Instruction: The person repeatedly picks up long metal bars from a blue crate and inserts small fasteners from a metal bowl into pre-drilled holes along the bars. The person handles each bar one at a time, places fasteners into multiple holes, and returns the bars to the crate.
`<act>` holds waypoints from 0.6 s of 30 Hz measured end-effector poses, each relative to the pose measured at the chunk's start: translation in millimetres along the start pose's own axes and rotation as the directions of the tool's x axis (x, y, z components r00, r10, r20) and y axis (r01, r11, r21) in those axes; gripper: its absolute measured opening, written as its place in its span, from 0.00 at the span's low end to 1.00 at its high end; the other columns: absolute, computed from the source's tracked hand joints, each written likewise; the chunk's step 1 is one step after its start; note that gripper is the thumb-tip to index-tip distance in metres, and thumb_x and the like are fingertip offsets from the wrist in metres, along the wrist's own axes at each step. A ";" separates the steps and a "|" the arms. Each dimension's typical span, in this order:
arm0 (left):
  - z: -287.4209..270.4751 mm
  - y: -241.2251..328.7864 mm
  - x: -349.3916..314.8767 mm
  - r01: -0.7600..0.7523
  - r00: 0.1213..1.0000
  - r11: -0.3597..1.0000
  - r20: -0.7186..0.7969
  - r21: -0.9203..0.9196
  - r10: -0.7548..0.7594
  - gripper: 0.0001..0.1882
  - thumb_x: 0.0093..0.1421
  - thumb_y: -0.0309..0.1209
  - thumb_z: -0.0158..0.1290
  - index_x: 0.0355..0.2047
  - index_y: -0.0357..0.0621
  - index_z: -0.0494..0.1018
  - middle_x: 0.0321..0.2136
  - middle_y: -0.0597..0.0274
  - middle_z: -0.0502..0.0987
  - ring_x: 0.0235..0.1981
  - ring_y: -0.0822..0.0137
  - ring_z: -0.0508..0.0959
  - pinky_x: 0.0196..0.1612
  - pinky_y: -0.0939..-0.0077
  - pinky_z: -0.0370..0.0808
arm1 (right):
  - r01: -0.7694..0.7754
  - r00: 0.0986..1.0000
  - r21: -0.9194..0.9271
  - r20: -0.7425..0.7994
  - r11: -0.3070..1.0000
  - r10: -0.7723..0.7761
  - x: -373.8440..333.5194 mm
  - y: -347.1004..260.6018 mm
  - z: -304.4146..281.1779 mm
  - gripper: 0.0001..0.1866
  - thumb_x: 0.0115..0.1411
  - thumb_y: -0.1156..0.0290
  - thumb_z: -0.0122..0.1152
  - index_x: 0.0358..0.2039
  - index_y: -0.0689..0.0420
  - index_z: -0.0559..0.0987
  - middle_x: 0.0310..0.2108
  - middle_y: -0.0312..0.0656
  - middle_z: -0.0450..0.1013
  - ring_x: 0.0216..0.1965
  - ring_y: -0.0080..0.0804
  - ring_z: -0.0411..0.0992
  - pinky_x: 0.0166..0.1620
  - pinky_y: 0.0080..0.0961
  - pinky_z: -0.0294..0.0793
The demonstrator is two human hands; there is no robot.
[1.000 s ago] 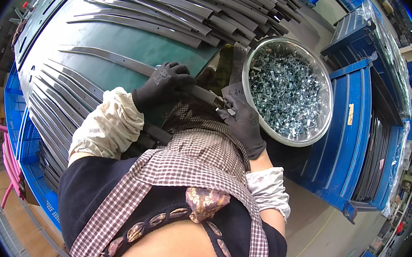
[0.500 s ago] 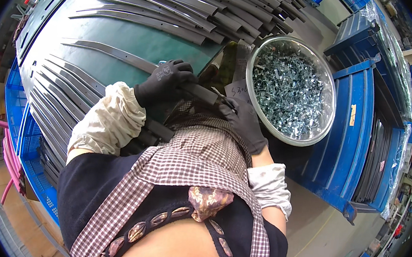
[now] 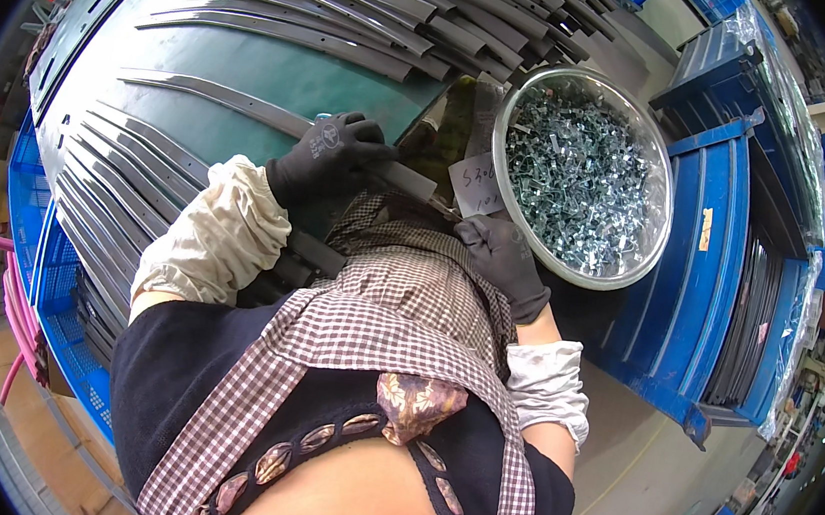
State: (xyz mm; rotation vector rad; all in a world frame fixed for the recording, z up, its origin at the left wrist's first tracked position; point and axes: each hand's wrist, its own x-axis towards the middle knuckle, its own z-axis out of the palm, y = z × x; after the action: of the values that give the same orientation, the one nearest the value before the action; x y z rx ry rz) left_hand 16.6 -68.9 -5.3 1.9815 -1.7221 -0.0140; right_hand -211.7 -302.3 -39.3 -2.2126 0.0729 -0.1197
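Observation:
My left hand (image 3: 333, 157), in a dark grey glove, is closed around a long dark strip (image 3: 237, 105) that reaches from the green table top to the near edge. The strip's right end sticks out past my fingers, above my checked apron. Just off that end, my gloved right hand (image 3: 503, 259) is closed, with its fingers curled. A small shiny piece shows at the strip's end by my right fingertips, too small to make out. Right of it stands a round metal bowl (image 3: 657, 245) full of small shiny metal clips (image 3: 586, 180).
Many similar strips (image 3: 359, 1) lie heaped at the back of the table (image 3: 252, 58). Another row of strips (image 3: 131, 163) lies at the left. A paper with handwriting (image 3: 477, 184) is beside the bowl. A blue metal bin (image 3: 681, 286) stands on the right, blue crates (image 3: 74, 323) on the left.
My right hand has drawn slightly right and toward me, its fingers more curled. More of the paper by the bowl now shows. My left hand has hardly moved on the strip.

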 end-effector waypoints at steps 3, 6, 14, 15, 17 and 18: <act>-1.1 -0.7 1.0 -0.028 1.000 0.999 -0.008 0.017 0.028 0.24 0.44 0.42 0.68 0.42 0.50 0.80 0.32 0.63 0.76 0.36 0.55 0.77 0.37 0.59 0.76 | -0.088 0.994 0.083 0.073 0.993 0.082 -0.8 0.2 -1.2 0.13 0.67 0.64 0.58 0.36 0.62 0.80 0.24 0.52 0.75 0.25 0.45 0.74 0.33 0.37 0.72; 1.0 -1.8 0.4 -0.048 0.999 0.999 -0.006 0.020 0.048 0.25 0.46 0.44 0.67 0.44 0.48 0.81 0.32 0.61 0.76 0.35 0.55 0.76 0.36 0.60 0.75 | -0.186 0.978 0.173 0.126 0.967 0.165 -4.3 2.4 -0.1 0.12 0.67 0.65 0.58 0.37 0.62 0.80 0.23 0.51 0.74 0.23 0.41 0.71 0.33 0.35 0.71; 0.2 0.8 0.3 -0.048 0.999 0.998 -0.016 0.035 0.048 0.24 0.46 0.44 0.67 0.42 0.48 0.81 0.31 0.62 0.76 0.34 0.56 0.77 0.33 0.61 0.75 | -0.048 0.998 -0.042 0.045 0.998 0.050 6.1 -8.0 2.5 0.13 0.66 0.64 0.59 0.32 0.63 0.78 0.23 0.47 0.75 0.22 0.43 0.71 0.30 0.38 0.69; 0.8 0.7 0.1 -0.049 0.999 0.998 -0.019 0.038 0.049 0.24 0.45 0.44 0.68 0.42 0.48 0.81 0.31 0.62 0.76 0.34 0.56 0.77 0.33 0.61 0.75 | -0.008 1.000 -0.117 0.026 0.993 0.011 9.1 -12.7 1.8 0.13 0.65 0.64 0.59 0.31 0.62 0.77 0.22 0.46 0.74 0.22 0.44 0.72 0.29 0.38 0.69; -1.1 2.3 0.8 -0.053 0.999 0.996 -0.010 0.069 0.054 0.24 0.45 0.44 0.68 0.41 0.48 0.81 0.31 0.63 0.75 0.34 0.56 0.77 0.33 0.61 0.75 | 0.098 0.995 -0.313 -0.003 0.945 -0.104 18.1 -26.3 -0.8 0.12 0.64 0.63 0.60 0.30 0.59 0.77 0.20 0.45 0.73 0.22 0.44 0.73 0.27 0.39 0.70; -1.7 3.2 1.0 -0.057 0.998 0.995 -0.004 0.083 0.058 0.24 0.45 0.44 0.68 0.41 0.48 0.81 0.31 0.63 0.75 0.34 0.56 0.77 0.33 0.61 0.75 | 0.157 0.984 -0.430 -0.008 0.889 -0.178 23.6 -35.6 -1.8 0.10 0.63 0.63 0.61 0.31 0.57 0.78 0.20 0.46 0.73 0.22 0.44 0.74 0.26 0.39 0.70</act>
State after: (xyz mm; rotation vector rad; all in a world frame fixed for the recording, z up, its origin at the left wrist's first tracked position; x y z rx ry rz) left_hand 14.4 -69.4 -2.4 1.9875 -1.8016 0.0855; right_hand -188.1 -284.7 -8.4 -2.6567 -0.0750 -0.2742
